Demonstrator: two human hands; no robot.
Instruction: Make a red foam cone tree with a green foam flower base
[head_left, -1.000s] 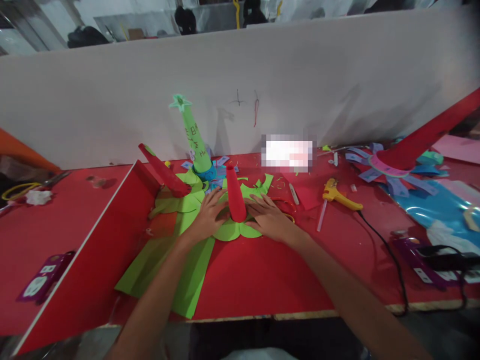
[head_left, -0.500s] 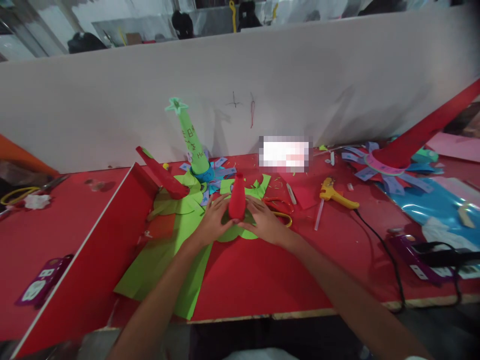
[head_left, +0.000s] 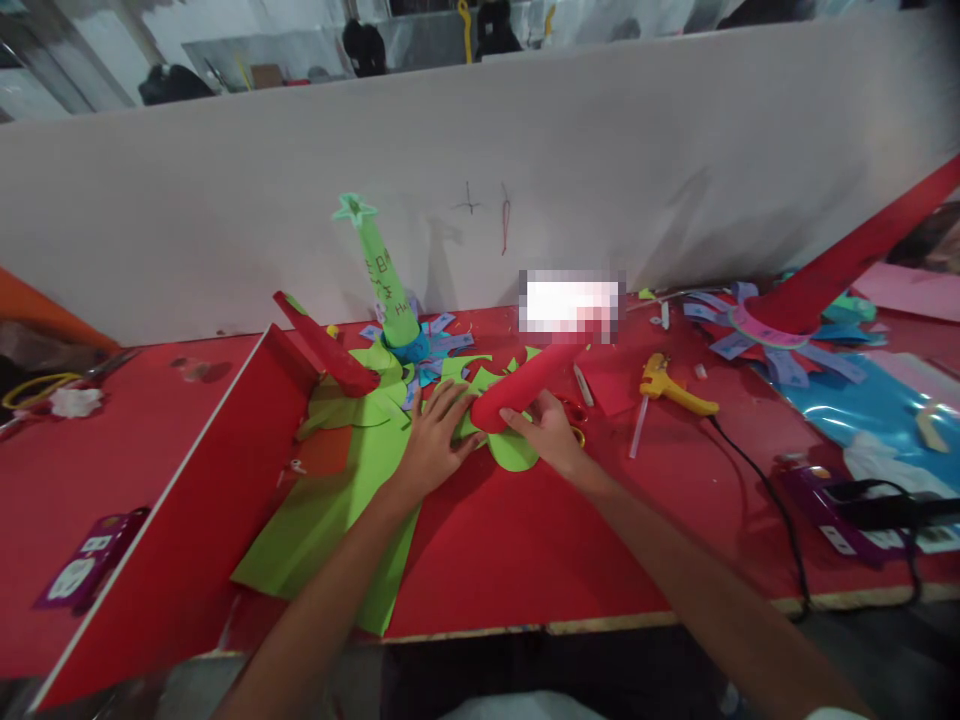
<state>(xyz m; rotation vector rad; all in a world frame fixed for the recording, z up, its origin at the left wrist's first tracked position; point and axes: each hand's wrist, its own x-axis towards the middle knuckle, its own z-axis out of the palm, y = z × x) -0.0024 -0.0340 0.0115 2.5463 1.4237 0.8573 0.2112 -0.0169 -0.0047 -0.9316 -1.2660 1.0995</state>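
Observation:
A red paper cone leans over to the right, its wide end near me and its tip toward the wall. Round its base, my right hand grips with the thumb on the near side. Spread fingers of my left hand lie on green paper left of the base. Beneath the cone is a green petal-shaped paper piece, partly covered by hands and cone. Scissors lie mostly hidden behind my right hand.
A yellow glue gun with a black cord rests on the right. Behind my left hand stand a green decorated cone and another red cone. A red divider bounds the left side. Green sheets reach the front edge.
The red cone has tipped from upright to a rightward slant. My right hand has shifted slightly right with it, while my left hand has come off the cone.

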